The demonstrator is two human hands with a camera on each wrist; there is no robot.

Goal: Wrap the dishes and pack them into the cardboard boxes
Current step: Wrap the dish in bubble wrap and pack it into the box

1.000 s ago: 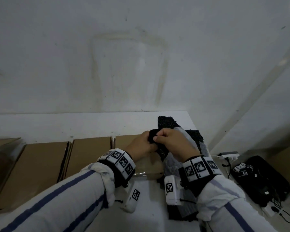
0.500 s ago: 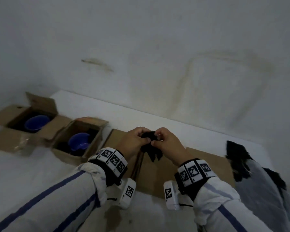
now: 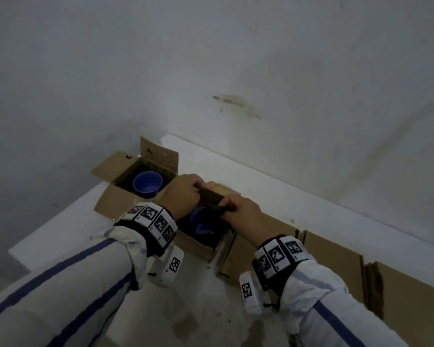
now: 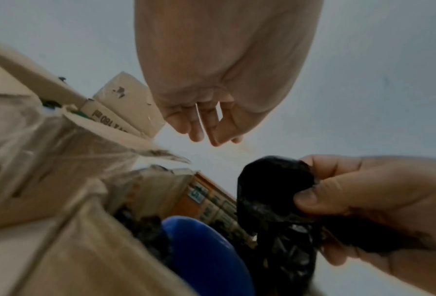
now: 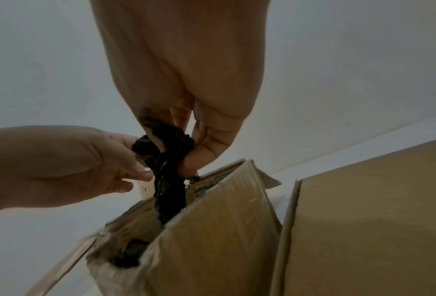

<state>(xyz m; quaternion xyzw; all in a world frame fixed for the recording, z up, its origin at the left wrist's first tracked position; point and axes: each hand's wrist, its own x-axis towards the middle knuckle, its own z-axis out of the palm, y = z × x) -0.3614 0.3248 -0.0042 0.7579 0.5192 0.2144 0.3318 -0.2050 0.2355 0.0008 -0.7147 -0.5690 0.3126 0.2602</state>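
I've got both hands over the nearer open cardboard box, which sits on the white counter w/ its flaps up. My right hand is at the box's right rim, thumb and fingers pinched tight on a crumpled wad of black mesh wrap; from the right wrist cam the wrap hangs down from that grip into the box opening. My left hand is over the box's far-left side, fingers curled loosely, tips right beside the wad. In the left wrist cam the left fingers hold nothing; in the right wrist cam they look to be touching the wrap's edge, can't tell if it's a real hold.

Inside the box, under my hands, a blue bowl sits on more dark wrap, approx. centre of the box, partly hidden by my right hand. The box's inner far wall shows printed orange and green labelling.

Behind and to the left of that box, touching it, is a second open cardboard box w/ another blue bowl inside, open side up, on dark lining.

To the right of the near box, flattened cardboard sheets lie in a row on the counter along the white wall.

Both wrists carry bands w/ black-and-white marker tags.
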